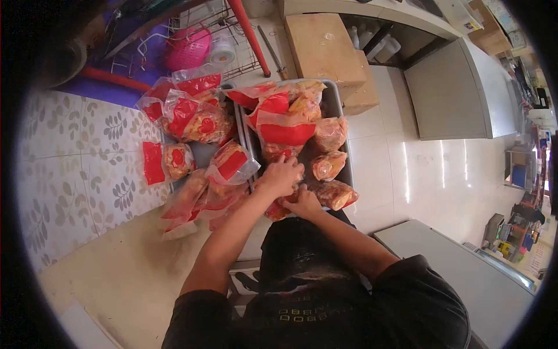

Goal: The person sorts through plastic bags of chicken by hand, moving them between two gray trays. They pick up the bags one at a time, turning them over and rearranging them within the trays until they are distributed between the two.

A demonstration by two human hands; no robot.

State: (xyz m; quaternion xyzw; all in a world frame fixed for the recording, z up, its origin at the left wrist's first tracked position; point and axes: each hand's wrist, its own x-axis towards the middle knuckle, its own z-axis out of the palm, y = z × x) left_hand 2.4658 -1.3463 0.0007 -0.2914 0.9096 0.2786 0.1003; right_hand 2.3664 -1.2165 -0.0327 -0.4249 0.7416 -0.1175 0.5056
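Two grey trays stand side by side, both loaded with clear plastic packs of what looks like meat, printed in red. Over the front of the right tray (335, 93), my left hand (281, 177) has its fingers curled round a meat pack (299, 178). My right hand (303, 203) grips the same area from the near side, thumb and fingers bent; much of this pack is hidden under both hands. To their right lie more packs, one pale pack (329, 166) and a darker pack (334, 195). A large red-banded pack (286, 134) rests just beyond my left hand.
The left tray (202, 152) holds several packs, some hanging over its edges. Cardboard boxes (322, 49) stand behind the right tray. A wire rack with a pink basket (189, 49) is at the upper left. A grey cabinet (459, 93) stands on the tiled floor (430, 168).
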